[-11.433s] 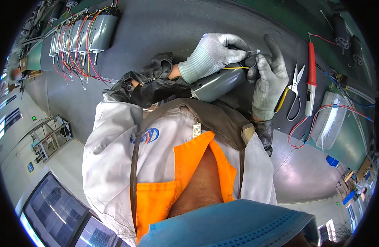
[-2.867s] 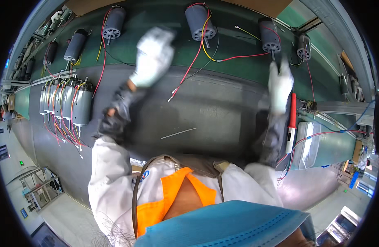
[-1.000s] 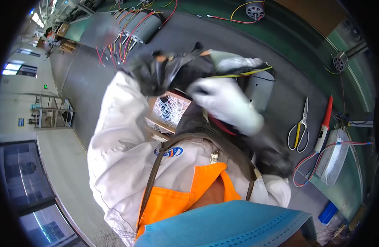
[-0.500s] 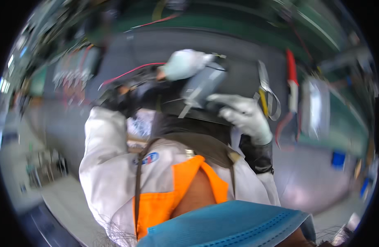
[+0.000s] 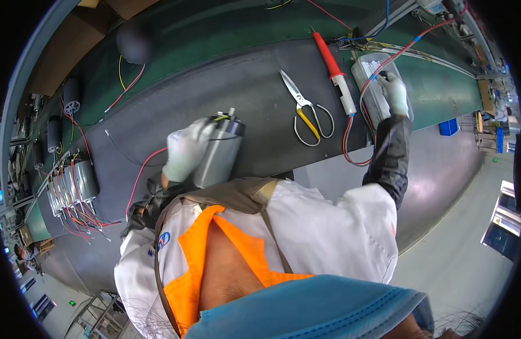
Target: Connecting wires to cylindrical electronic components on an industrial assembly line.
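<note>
A silver cylindrical motor (image 5: 218, 161) with a short shaft lies tilted on the dark bench mat, close to my chest. My left hand (image 5: 187, 148), in a white glove, is closed over its left side, near the yellow-green wires at its shaft end. A red wire (image 5: 139, 183) runs beside my left wrist. Far to the right, my right hand (image 5: 395, 95), also gloved, reaches into a pale plastic bin (image 5: 363, 76) with white contents. Its fingers are curled together; what they hold, if anything, is hidden.
Scissors (image 5: 301, 104) with one yellow handle lie right of the motor. A red-and-white probe-like tool (image 5: 335, 70) with cables stands between them and the bin. Several wired motors (image 5: 74, 183) sit at left. A blurred dark round object (image 5: 133, 44) is at the far left.
My right hand has left the motor's side and moved right to the bin. My left hand stays on the motor. The whole view has swung, and the pale strip across the motor no longer shows.
</note>
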{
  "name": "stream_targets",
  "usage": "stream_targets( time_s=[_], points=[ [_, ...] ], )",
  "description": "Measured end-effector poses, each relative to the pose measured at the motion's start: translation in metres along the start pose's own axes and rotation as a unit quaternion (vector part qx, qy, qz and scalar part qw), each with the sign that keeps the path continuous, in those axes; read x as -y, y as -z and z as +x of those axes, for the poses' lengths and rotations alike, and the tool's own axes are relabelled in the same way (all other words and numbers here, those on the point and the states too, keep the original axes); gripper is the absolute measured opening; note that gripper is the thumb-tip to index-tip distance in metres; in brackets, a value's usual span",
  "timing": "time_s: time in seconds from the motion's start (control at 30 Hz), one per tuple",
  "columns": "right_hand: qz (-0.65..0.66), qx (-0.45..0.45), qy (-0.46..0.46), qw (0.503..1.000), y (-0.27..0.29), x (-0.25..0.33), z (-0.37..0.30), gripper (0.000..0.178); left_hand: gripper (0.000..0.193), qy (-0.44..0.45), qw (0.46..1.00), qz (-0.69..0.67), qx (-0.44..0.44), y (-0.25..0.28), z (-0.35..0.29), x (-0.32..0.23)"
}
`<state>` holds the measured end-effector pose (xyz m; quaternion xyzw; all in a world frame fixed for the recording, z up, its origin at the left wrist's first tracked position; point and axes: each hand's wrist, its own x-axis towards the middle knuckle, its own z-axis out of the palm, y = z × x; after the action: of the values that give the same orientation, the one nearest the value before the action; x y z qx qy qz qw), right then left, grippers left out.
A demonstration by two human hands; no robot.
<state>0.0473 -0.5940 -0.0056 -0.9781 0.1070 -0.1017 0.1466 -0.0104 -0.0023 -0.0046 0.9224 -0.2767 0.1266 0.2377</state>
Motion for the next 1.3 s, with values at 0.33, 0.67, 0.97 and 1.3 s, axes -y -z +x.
stream_targets(
  time_s=[0.33,0.67,0.97,1.3],
  points=[
    [-0.012,-0.058,-0.042,0.997,-0.021,0.009,0.032,0.028,0.038,0.272,0.961,-0.047,-0.007,0.032,-0.027,0.039],
    [0.306,-0.129,-0.143,0.932,0.015,0.028,-0.012,0.024,0.042,0.268,0.951,-0.066,0.138,0.061,-0.006,0.038],
    [0.35,-0.194,-0.005,0.916,0.085,0.162,-0.072,0.029,0.061,0.352,0.824,-0.225,0.383,0.124,0.007,0.062],
    [0.692,0.303,0.011,0.655,-0.045,0.403,-0.171,0.022,0.052,0.307,0.766,-0.406,0.392,0.157,0.018,0.072]
  ],
)
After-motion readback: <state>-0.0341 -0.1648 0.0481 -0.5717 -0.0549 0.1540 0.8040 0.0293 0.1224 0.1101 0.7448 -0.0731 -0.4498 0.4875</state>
